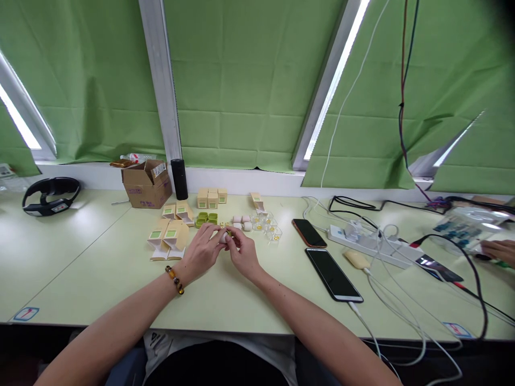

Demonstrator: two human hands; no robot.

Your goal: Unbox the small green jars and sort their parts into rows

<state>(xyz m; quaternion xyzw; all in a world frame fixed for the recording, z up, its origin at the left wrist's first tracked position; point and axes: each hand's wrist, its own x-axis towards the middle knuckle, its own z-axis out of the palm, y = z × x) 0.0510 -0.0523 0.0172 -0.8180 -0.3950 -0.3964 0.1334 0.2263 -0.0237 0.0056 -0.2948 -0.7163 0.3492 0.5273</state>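
Observation:
My left hand (204, 244), with a beaded bracelet on its wrist, and my right hand (243, 251) meet over the middle of the table. The fingers of both close round a small whitish rounded piece (223, 238), its exact kind too small to tell. Just beyond them sit several pink and white rounded pieces (242, 222). Right of these are clear plastic cups (267, 222) with yellow bits inside. Small green square trays (206, 219) lie behind my left hand. Opened little cardboard boxes (169, 236) stand to its left.
Closed small boxes (212, 198) and a larger carton (147, 185) stand at the back near a black cylinder (179, 179). On the right lie two phones (333, 274), a power strip (368, 245) and tangled cables. Another person's hand (500, 251) shows at the right edge.

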